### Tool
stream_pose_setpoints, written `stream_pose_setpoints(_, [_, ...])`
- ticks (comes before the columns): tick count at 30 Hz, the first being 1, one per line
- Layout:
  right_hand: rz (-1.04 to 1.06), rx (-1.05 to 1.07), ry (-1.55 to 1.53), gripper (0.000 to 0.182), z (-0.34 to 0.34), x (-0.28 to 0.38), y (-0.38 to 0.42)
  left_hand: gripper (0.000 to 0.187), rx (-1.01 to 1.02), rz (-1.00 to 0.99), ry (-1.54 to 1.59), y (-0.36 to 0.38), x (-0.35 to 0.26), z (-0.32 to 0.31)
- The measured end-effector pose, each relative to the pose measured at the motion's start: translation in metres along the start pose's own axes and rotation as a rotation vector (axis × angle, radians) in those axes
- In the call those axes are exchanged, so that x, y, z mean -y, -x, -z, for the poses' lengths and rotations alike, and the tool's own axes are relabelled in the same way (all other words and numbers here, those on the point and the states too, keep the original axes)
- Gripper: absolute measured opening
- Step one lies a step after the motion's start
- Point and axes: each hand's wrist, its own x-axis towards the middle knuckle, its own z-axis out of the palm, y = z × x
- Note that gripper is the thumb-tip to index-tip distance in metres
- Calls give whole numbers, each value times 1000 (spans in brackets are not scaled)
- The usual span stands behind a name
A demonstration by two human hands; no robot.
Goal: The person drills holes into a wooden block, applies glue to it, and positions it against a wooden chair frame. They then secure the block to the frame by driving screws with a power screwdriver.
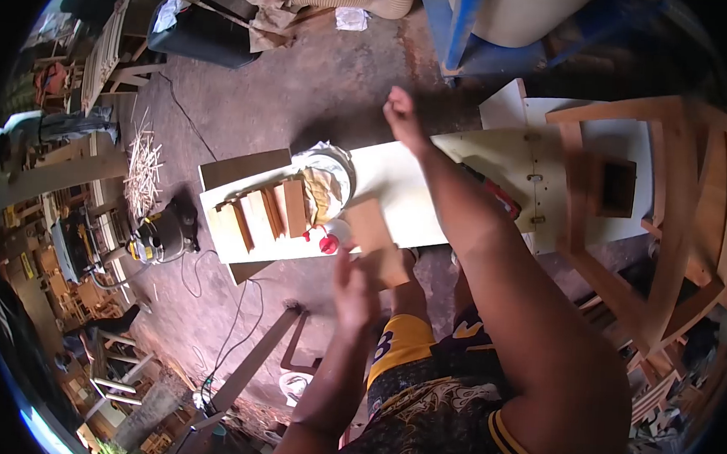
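My left hand [354, 291] is closed on the edge of a flat wooden board [377, 238], tilted above the near side of the white bench [390, 177]. Some of its fingers are hidden by the board. Past the bench's far edge, my right hand [403, 117] is raised with its fingers curled together; whatever they may hold is too small to make out. Beside the board lies a white bottle with a red cap [328, 244]. Several wooden blocks [258, 214] stand at the bench's left end, next to a round tub with a crumpled lining [330, 179].
A red and black tool [503, 198] lies partly under my right forearm. Wooden frames [668, 221] crowd the right side. On the floor at left are a vacuum cleaner [166, 234], a heap of thin sticks [143, 172] and loose cables [234, 336].
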Motion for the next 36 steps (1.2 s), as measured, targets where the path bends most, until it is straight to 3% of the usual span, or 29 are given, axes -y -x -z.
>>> stream_pose_setpoints(1, [86,-177,-13,32,4,15,-7,32,32,105,-60,-3,11,-4])
stream_pose_setpoints(3, [-500,341,63,35,22,55,18,36,102,95,-174,-25,57,7])
stream_pose_setpoints(5, [-172,773,1017,36,51,27,4,39,21,65,-425,-57,85,3])
stream_pose_setpoints(7, [250,76,498,35,52,37,12,39,-11,-233,-997,-86,91,-9])
stream_pose_setpoints(8, [291,-122,364,31,52,49,13,37,-80,-292,-1122,-102,96,-18])
stream_pose_setpoints(9, [255,-163,354,32,53,88,36,34,-75,-228,-1276,-109,86,-29])
stream_pose_setpoints(10, [314,-196,201,26,58,96,62,34,-39,-291,-1287,-123,94,-30])
stream_pose_setpoints(13, [-75,-401,744,23,103,85,183,31,64,-440,-1286,-149,131,-21])
stream_pose_setpoints(15, [-86,-658,656,36,128,36,253,27,124,-536,-1271,-152,139,-28])
stream_pose_setpoints(16, [-88,-660,654,36,124,26,263,25,170,-524,-1262,-148,139,-32])
stream_pose_setpoints(18, [143,-701,592,52,116,14,270,27,257,-484,-1239,-144,140,-40])
stream_pose_setpoints(19, [127,-699,595,52,116,12,277,27,258,-467,-1242,-139,142,-39])
stream_pose_setpoints(21, [-219,-877,779,61,118,13,270,33,321,-598,-1226,-147,143,-47])
stream_pose_setpoints(22, [-171,-978,761,55,109,11,273,37,302,-607,-1239,-149,143,-50])
stream_pose_setpoints(25, [-181,-790,694,47,103,17,289,36,271,-760,-1259,-165,153,-48])
stream_pose_setpoints(26, [-97,-864,619,35,100,16,286,38,285,-784,-1278,-166,150,-48])
stream_pose_setpoints(27, [-90,-860,620,35,109,6,282,38,279,-789,-1276,-169,147,-48])
stream_pose_setpoints(30, [-375,-626,714,32,137,0,281,47,335,-832,-1255,-170,144,-34])
stream_pose_setpoints(31, [-471,-551,421,31,143,12,282,47,326,-837,-1250,-172,146,-31])
stream_pose_setpoints(34, [-501,-511,269,37,148,45,291,51,398,-860,-1461,-160,150,-22])
stream_pose_setpoints(36, [0,-577,364,51,137,61,292,51,473,-918,-1364,-168,148,-23])
